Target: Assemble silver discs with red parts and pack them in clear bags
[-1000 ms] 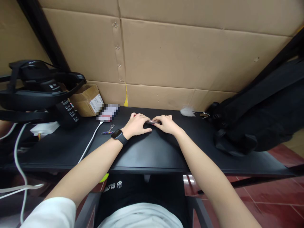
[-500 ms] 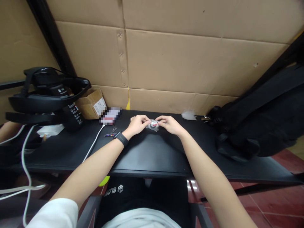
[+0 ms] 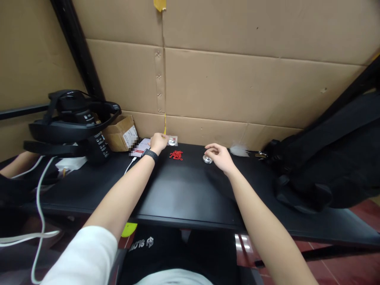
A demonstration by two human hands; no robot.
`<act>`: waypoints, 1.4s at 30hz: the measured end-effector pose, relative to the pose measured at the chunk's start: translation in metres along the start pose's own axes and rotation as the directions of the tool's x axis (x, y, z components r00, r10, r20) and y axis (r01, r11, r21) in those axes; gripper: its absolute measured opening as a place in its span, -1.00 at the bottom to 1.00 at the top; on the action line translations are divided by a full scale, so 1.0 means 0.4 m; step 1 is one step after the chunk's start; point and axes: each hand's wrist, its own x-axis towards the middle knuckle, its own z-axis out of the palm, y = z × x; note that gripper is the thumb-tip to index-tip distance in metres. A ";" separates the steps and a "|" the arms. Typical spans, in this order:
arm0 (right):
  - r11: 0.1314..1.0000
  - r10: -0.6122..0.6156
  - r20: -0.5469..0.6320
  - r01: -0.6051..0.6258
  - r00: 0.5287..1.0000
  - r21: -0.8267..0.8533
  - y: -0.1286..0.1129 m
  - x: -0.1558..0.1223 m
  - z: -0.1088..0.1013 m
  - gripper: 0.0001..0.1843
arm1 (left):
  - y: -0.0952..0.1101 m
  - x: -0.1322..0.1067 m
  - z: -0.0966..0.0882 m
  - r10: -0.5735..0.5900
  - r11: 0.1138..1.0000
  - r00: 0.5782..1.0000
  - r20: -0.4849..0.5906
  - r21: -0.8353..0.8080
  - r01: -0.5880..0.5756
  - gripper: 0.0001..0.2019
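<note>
A small pile of red pieces [image 3: 176,154] lies on the black table [image 3: 184,186] near its back edge. My left hand [image 3: 158,141] reaches to the back left, its fingers curled on a small clear bag with a round silvery piece [image 3: 172,140] by the cardboard wall. My right hand [image 3: 219,155] rests to the right of the red pile, fingers loosely bent over a round silvery disc [image 3: 207,159] on the table. A dark watch [image 3: 149,154] sits on my left wrist.
A black headset [image 3: 74,122] on a stand, a small cardboard box [image 3: 121,132], a white cable [image 3: 40,194] and a card [image 3: 140,147] crowd the left. A black bag [image 3: 326,158] leans at the right. A white fluffy bit [image 3: 239,150] lies by it. Another person's arm [image 3: 14,170] shows far left.
The small bag both hands held together at the middle is gone from there. The hands have parted, left to the back left, right to the right. Red pieces now lie between them.
</note>
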 end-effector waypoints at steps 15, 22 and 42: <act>0.785 -0.034 0.091 0.083 0.995 -0.614 0.043 0.009 -0.060 -0.83 | -0.005 0.003 0.040 0.390 0.827 0.883 0.260 0.322 -0.460 -0.54; 0.708 0.055 0.201 0.104 0.978 -0.699 0.081 0.007 -0.047 -0.64 | -0.032 -0.016 0.031 0.476 0.783 0.840 0.262 0.309 -0.540 -0.45; 0.836 0.049 0.133 0.033 0.990 -0.548 0.115 0.021 -0.038 -0.57 | -0.032 -0.089 -0.003 0.596 0.700 0.664 0.451 0.113 -0.706 -0.59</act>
